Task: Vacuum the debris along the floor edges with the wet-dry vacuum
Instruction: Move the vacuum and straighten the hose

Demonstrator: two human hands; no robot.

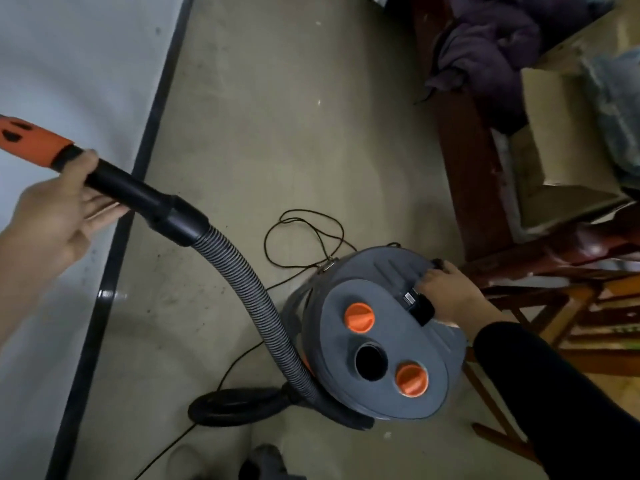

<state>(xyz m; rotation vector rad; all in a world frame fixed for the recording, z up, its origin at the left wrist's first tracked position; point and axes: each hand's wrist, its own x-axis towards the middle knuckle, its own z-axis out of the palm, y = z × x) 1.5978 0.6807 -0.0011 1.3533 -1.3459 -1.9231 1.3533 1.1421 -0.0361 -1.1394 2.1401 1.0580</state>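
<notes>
A grey wet-dry vacuum (pixel 377 344) with two orange knobs and a round open port stands on the concrete floor. My right hand (pixel 450 292) grips the black carry handle (pixel 420 308) on its lid. A ribbed grey hose (pixel 256 306) rises from its base to a black wand tube (pixel 138 194) with an orange nozzle section (pixel 31 140) at the far left. My left hand (pixel 52 216) holds the black tube from below, fingers loosely curled. Small specks of debris (pixel 162 258) lie by the dark baseboard (pixel 114 258) along the white wall.
A thin black power cord (pixel 304 237) loops on the floor behind the vacuum. Wooden furniture (pixel 485 174) with purple cloth (pixel 491 46) stands to the right, wooden chair legs (pixel 554 306) beside my right arm. My feet (pixel 263 462) show at the bottom edge.
</notes>
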